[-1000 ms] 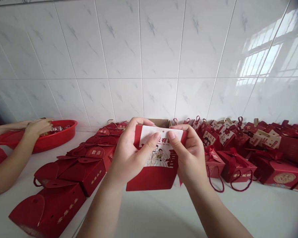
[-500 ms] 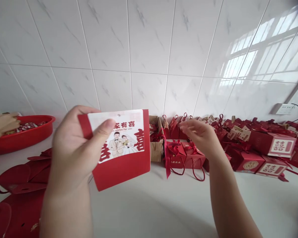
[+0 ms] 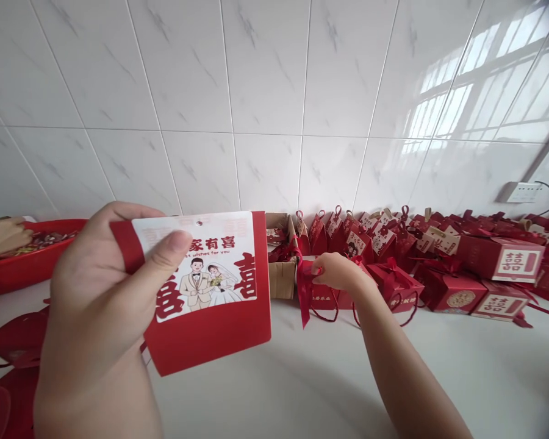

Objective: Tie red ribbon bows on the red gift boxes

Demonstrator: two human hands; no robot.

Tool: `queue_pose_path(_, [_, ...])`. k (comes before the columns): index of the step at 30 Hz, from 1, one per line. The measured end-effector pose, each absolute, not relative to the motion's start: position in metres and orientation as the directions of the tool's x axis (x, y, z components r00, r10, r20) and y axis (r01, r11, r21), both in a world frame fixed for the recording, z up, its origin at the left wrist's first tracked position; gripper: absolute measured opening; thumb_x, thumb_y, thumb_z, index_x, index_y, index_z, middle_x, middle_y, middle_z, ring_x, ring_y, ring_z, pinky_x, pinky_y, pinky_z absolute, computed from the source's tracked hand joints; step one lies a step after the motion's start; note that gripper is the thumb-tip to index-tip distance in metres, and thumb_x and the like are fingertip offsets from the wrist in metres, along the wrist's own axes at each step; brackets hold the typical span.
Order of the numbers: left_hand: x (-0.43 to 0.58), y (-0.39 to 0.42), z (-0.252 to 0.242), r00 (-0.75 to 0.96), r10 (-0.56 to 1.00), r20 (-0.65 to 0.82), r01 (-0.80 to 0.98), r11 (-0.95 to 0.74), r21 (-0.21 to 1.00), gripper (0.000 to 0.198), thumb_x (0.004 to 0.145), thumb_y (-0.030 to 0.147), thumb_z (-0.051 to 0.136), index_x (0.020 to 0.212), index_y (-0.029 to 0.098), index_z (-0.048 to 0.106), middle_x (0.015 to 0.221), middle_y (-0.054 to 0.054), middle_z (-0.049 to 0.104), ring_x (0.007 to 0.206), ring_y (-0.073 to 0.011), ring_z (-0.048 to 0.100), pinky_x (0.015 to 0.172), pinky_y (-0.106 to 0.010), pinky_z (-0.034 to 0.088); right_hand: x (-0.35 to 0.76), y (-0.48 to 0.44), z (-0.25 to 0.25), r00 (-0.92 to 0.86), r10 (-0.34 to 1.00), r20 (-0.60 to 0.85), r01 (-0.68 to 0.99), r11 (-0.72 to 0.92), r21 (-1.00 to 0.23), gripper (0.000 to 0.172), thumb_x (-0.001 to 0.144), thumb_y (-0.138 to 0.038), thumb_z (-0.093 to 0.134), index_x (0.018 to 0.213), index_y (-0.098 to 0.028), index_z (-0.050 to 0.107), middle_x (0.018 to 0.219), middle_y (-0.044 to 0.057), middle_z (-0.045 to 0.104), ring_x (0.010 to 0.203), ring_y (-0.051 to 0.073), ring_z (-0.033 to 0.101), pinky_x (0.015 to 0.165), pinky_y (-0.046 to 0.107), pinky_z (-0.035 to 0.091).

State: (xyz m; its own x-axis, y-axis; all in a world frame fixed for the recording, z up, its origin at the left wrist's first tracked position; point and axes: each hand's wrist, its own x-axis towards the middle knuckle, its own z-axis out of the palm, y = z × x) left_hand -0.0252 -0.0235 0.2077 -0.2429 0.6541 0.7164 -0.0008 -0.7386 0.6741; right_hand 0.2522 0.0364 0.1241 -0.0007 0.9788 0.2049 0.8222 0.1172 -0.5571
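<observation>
Up close on the left, my left hand [image 3: 105, 305] is closed around a red gift box [image 3: 215, 341]. Its thumb presses a white printed card [image 3: 210, 256] with a cartoon bride and groom against the box's face. Out to the right, my right hand [image 3: 338, 271] reaches down with fingers pinched together at the dark red ribbons [image 3: 305, 289], which hang over the side of a small cardboard box [image 3: 282, 280]. Its fingertips partly hide the contact. Behind that hand stand small red gift boxes [image 3: 324, 297] with cord handles.
Rows of finished red boxes [image 3: 466, 296] fill the right side along the tiled wall. At far left another person's hand [image 3: 4, 241] is in a red basin [image 3: 36, 268] of wrapped sweets. Folded red boxes [image 3: 18, 341] lie at lower left. A socket [image 3: 521, 192] is on the wall.
My right hand has moved down and left, from above the boxes to the ribbons, and its fingers have closed. My left hand keeps the gift box and card, now a little further left.
</observation>
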Motion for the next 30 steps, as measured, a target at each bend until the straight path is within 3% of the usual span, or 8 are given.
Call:
queue_pose_path(5, [-0.029,-0.029,0.21,-0.198,0.694,0.693,-0.002,-0.707,0.707,0.022,0.071,0.017,0.077,0.084,0.02,0.059,0.059,0.008,0.063,0.048,-0.0104,0.063,0.035,-0.015,0.047,0.264,0.016,0.147,-0.007,0.953,0.303,0.829,0.175,-0.532,0.008,0.072,-0.022,0.067,0.071,-0.025,0.074,0.09,0.006,0.069,0.077,0.022,0.063,0.069,0.038,0.05])
queue_pose_path(9, [-0.026,-0.032,0.215,-0.196,0.709,0.677,0.016,-0.688,0.726,0.022,0.07,0.02,0.077,0.081,0.021,0.057,0.059,0.007,0.063,0.045,-0.0119,0.062,0.035,-0.018,0.049,0.265,-0.008,0.165,0.026,0.865,0.5,0.661,0.361,-0.658,0.01,0.073,-0.034,0.07,0.079,-0.029,0.076,0.122,0.004,0.062,0.102,0.025,0.062,0.083,0.04,0.052])
queue_pose_path(14, [-0.025,-0.036,0.217,-0.178,0.7,0.691,0.068,-0.692,0.718,0.021,0.071,0.027,0.075,0.08,0.022,0.057,0.06,0.005,0.064,0.047,-0.0134,0.062,0.034,-0.02,0.048,0.258,-0.041,0.179,-0.024,0.793,0.609,0.346,0.578,-0.739,0.009,0.071,-0.035,0.076,0.075,-0.028,0.077,0.109,0.006,0.069,0.107,0.028,0.062,0.089,0.045,0.053])
queue_pose_path(18, [-0.027,-0.042,0.216,-0.138,0.666,0.733,0.093,-0.728,0.679,0.019,0.071,0.025,0.075,0.081,0.022,0.059,0.058,0.005,0.062,0.045,-0.012,0.06,0.032,-0.02,0.045,0.253,-0.058,0.184,-0.164,0.598,0.785,0.19,0.8,-0.57,0.008,0.078,-0.026,0.071,0.077,-0.032,0.077,0.11,0.004,0.069,0.113,0.027,0.059,0.094,0.048,0.052])
queue_pose_path(21, [-0.03,-0.045,0.215,-0.08,0.66,0.747,0.054,-0.746,0.664,0.019,0.07,0.021,0.075,0.082,0.023,0.06,0.06,0.005,0.063,0.043,-0.0128,0.059,0.033,-0.022,0.046,0.251,-0.053,0.181,-0.313,0.531,0.787,0.288,0.843,-0.455,0.016,0.083,-0.023,0.065,0.08,-0.034,0.077,0.115,0.002,0.067,0.116,0.026,0.057,0.093,0.046,0.053])
queue_pose_path(25, [-0.032,-0.046,0.214,-0.158,0.619,0.769,0.027,-0.776,0.63,0.02,0.07,0.019,0.074,0.084,0.023,0.061,0.059,0.005,0.061,0.041,-0.0115,0.056,0.032,-0.021,0.044,0.249,-0.026,0.169,-0.311,0.698,0.646,0.538,0.689,-0.486,0.02,0.084,-0.021,0.063,0.09,-0.034,0.076,0.101,0.0,0.072,0.095,0.022,0.068,0.074,0.035,0.06])
queue_pose_path(28, [-0.033,-0.044,0.213,-0.228,0.571,0.789,0.042,-0.803,0.594,0.021,0.067,0.019,0.075,0.083,0.021,0.062,0.056,0.005,0.06,0.04,-0.0104,0.053,0.031,-0.02,0.042,0.248,-0.009,0.163,-0.321,0.693,0.645,0.535,0.695,-0.481,0.019,0.085,-0.021,0.062,0.09,-0.033,0.076,0.085,-0.001,0.074,0.077,0.018,0.071,0.068,0.032,0.06])
queue_pose_path(30, [-0.036,-0.042,0.213,-0.229,0.546,0.806,0.047,-0.82,0.57,0.022,0.066,0.019,0.076,0.084,0.02,0.062,0.056,0.004,0.06,0.041,-0.0103,0.054,0.031,-0.019,0.043,0.249,-0.008,0.162,-0.33,0.608,0.722,0.49,0.764,-0.42,0.022,0.086,-0.018,0.06,0.092,-0.033,0.076,0.087,-0.001,0.074,0.079,0.017,0.071,0.067,0.031,0.061])
